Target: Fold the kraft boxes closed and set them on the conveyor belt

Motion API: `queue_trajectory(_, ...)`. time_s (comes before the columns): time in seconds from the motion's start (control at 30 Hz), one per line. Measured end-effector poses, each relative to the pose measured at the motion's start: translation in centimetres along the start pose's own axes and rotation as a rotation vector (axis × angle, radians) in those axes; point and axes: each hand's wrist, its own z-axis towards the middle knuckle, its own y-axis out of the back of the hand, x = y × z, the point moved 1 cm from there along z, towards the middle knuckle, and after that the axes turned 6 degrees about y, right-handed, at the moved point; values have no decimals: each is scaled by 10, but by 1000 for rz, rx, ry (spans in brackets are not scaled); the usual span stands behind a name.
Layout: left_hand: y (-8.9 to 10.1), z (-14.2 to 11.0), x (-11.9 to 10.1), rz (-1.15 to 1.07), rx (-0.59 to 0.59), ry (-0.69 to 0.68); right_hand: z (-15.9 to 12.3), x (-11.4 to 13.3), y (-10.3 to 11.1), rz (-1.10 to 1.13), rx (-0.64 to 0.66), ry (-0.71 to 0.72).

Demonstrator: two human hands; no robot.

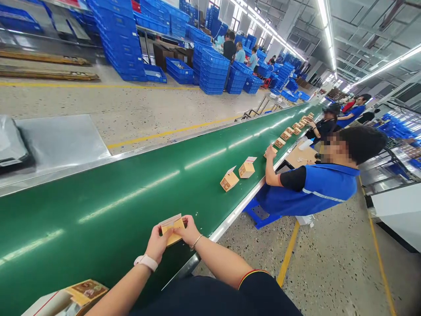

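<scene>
Between both hands I hold a small yellow-tan cardboard box [174, 237] with a pale flap standing up along its far edge. My left hand [158, 242], with a white watch on the wrist, grips the box's left side, thumb across its top. On the right side my right hand [188, 230] grips it, thumb pressed on the top near the flap. The box is over the green conveyor belt [131, 193]; whether it rests on the belt I cannot tell. At the lower left, near my left forearm, lies an open cardboard box [86, 290] with a red-striped flap.
Two boxes with raised flaps, one [229, 180] nearer and one [246, 168] farther, stand on the belt ahead. A co-worker in a blue vest [319, 188] sits at the belt's right edge, touching another box. Stacked blue crates [213, 70] stand beyond the walkway.
</scene>
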Motion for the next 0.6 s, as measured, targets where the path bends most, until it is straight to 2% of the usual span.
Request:
queue_trajectory(0.17,-16,0,-7,36,32,7,9,1,9,-23,-50,6)
queue_trajectory(0.23,-16,-5,-11,79,-18,-76,14,7,17,-50,-87,31)
queue_trajectory(0.3,-8,-18,-14,150,-23,-189,14,16,29,-74,-125,59)
queue_trajectory(0.33,-1,-27,-14,197,22,-235,12,22,36,-91,-151,85)
queue_trajectory(0.4,19,-49,-10,289,210,-270,5,35,51,-141,-210,178)
queue_trajectory(0.47,44,-74,0,360,413,-217,-6,48,62,-297,-327,475)
queue_trajectory(0.5,57,-86,6,381,466,-177,-11,53,65,-355,-331,621)
queue_trajectory(0.53,71,-96,13,394,469,-139,-16,56,65,-385,-298,746)
queue_trajectory(0.57,85,-105,21,402,417,-113,-20,58,63,-396,-227,839)
queue_trajectory(0.6,98,-112,29,409,316,-102,-23,58,59,-398,-119,896)
